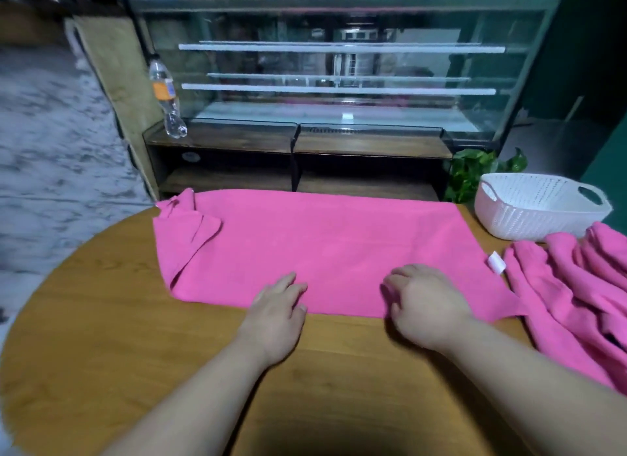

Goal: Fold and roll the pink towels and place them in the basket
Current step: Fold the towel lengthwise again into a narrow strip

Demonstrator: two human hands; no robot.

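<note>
A pink towel [332, 248] lies spread out on the round wood table [101, 320]. It is mostly flat, but its left end is bunched up in folds. A small white tag [496, 262] sticks out at its right side. The left hand [276, 316] lies flat on the near edge of the towel with its fingers out straight, not holding anything. The right hand [427, 306] sits on the same edge, a bit to the right. Its fingers are bent down onto the cloth, but it is blurry, so I cannot tell if it is pinching the towel or just pressing it. More pink towels [576, 293] lie in a pile at the right side of the table. A white basket [536, 208] stands just behind the pile, with a green plant [475, 174] behind it. A bottle [166, 99] stands on the glass case [339, 65] at the back.
</note>
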